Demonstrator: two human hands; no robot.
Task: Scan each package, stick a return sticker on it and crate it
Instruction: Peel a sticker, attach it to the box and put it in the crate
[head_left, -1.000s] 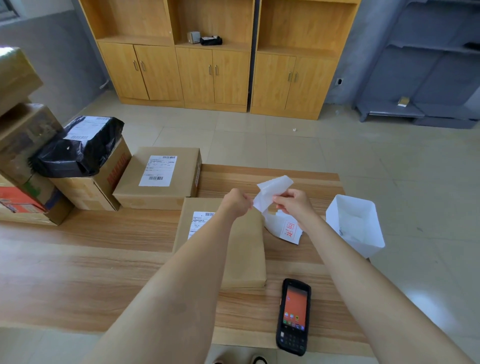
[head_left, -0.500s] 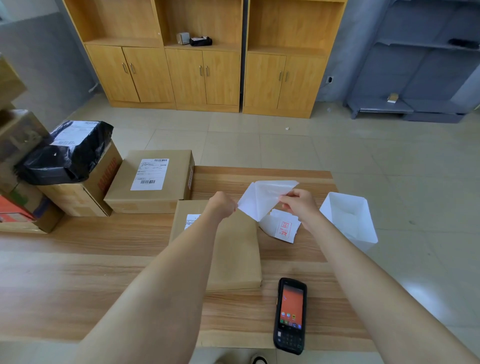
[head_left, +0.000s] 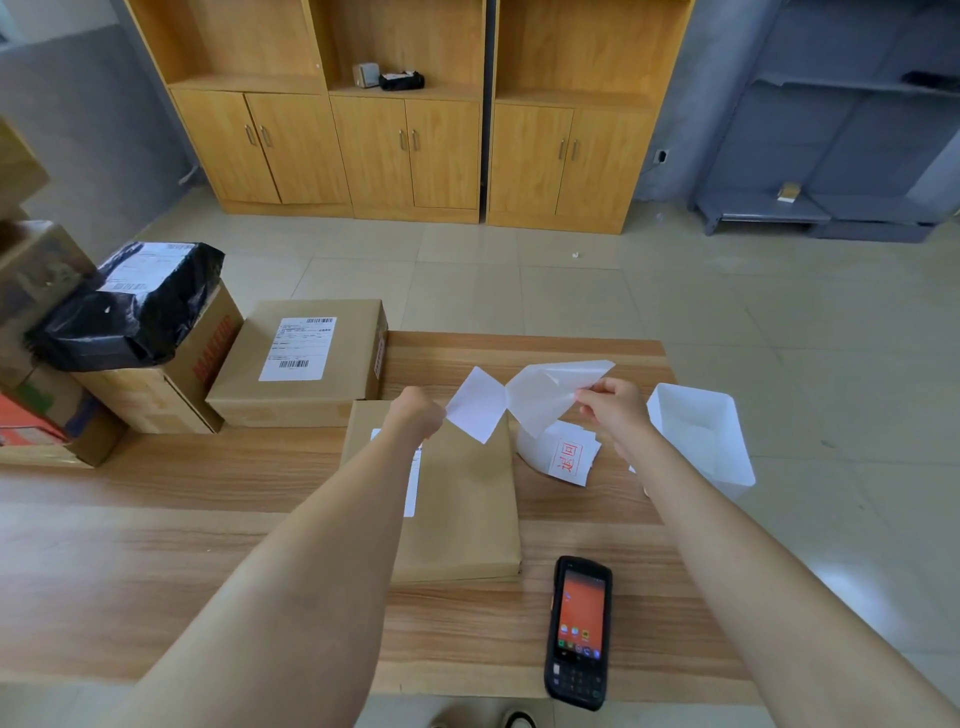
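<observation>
Our left hand pinches a corner of the white return sticker. Our right hand pinches the translucent backing sheet. The two papers meet only at one point between the hands, above the far end of the flat brown package. That package lies on the table under our left forearm, which hides most of its shipping label.

We judge the peel nearly finished. To do it well, we should hold the sticker by its edge only and keep it taut. Then we lower it onto bare brown paper at the package's twelve o'clock end, away from the label, and smooth it from one side across.

The spare stickers lie at seven o'clock from the right hand, and a white bin stands at three o'clock. The handheld scanner rests at six o'clock, near the table's edge.
</observation>
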